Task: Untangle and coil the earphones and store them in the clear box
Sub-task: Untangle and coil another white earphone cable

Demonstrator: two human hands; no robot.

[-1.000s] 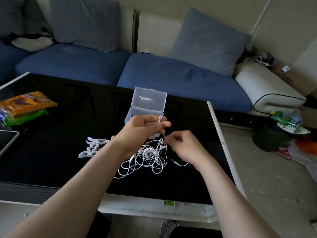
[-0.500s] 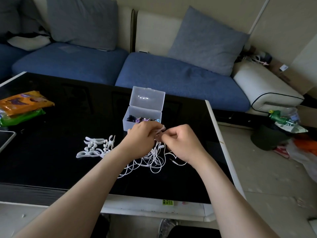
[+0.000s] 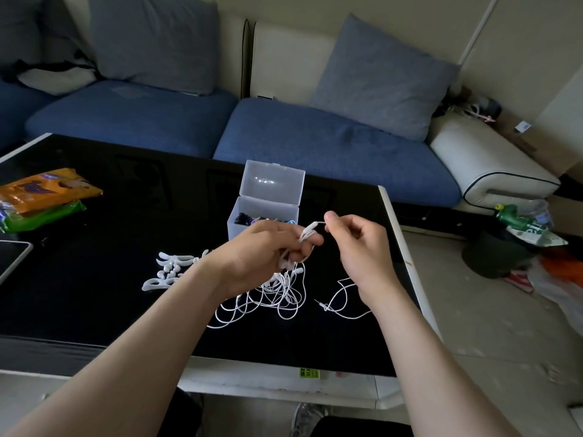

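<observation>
White earphones (image 3: 274, 294) tangled on black surface (image 3: 110, 263); our left hand (image 3: 262, 250) gripped bundle, right hand (image 3: 359, 244) pinched strand; clear box (image 3: 262, 212) stood open above.

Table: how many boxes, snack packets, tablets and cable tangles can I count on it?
Clear box: 1
Snack packets: 2, orange on green
Tablet: 1
Earphone tangle: 1, partly held in both hands
Total: 5
</observation>
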